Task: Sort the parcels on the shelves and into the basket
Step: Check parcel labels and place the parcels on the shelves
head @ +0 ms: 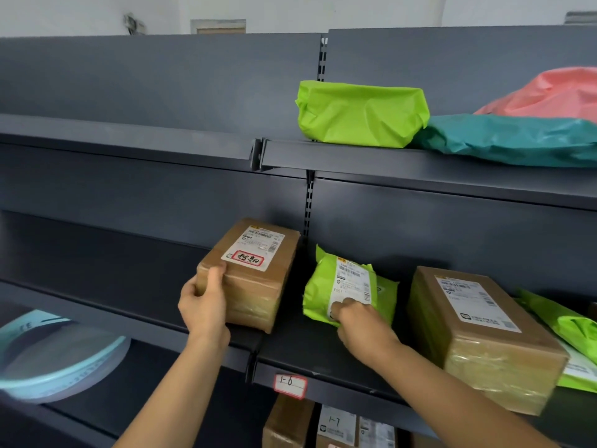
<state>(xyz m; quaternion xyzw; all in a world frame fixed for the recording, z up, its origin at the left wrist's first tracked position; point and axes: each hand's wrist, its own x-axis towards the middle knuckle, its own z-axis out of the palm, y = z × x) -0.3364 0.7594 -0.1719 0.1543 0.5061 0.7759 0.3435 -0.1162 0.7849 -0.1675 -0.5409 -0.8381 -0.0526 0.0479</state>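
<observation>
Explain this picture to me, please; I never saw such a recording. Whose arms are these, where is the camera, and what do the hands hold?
No machine is here. A person wears a camera on the head, so the arms are the wearer's own. They reach into a dark metal shelf. The left hand grips a small brown box; the right hand pinches a green parcel beside it. Further right lies a larger brown box. On the shelf above lie a green bag, a teal bag and a pink bag.
</observation>
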